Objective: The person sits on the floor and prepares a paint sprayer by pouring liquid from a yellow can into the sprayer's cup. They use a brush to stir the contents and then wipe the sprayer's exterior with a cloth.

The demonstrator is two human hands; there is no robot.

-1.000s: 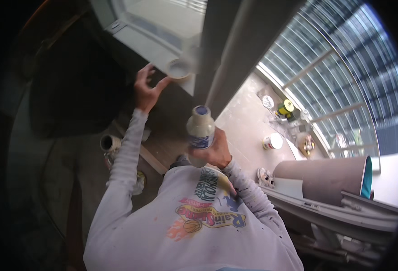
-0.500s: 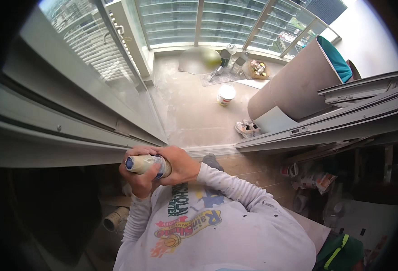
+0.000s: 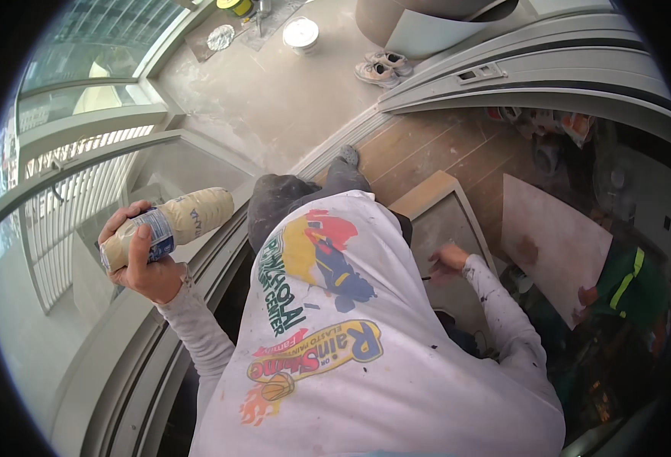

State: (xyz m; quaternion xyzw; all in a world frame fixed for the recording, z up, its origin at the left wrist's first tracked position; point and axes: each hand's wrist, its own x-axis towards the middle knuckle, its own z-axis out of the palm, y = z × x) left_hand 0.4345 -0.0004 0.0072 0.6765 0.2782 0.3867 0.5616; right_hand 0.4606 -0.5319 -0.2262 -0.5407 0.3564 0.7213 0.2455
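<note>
My left arm reaches out to my left in its white sleeve, bent so that the left hand [image 3: 156, 276] comes up beside the grey door frame [image 3: 134, 373]. My right forearm angles inward on the other side, the right hand [image 3: 448, 259] low over a wood-edged panel [image 3: 457, 221], fingers loosely curled. The cream bottle [image 3: 202, 212] lies across my left palm, tilted, its longer part sticking out toward my shirt [image 3: 328, 305] and a short end showing beyond my fingers on the far left. My left grip is firmly around it, thumb pressed along the blue-and-white label [image 3: 162, 232], fingers coming over the opposite side. Something small and dark shows by my right fingertips; I cannot tell whether I am grasping it or touching the panel.
</note>
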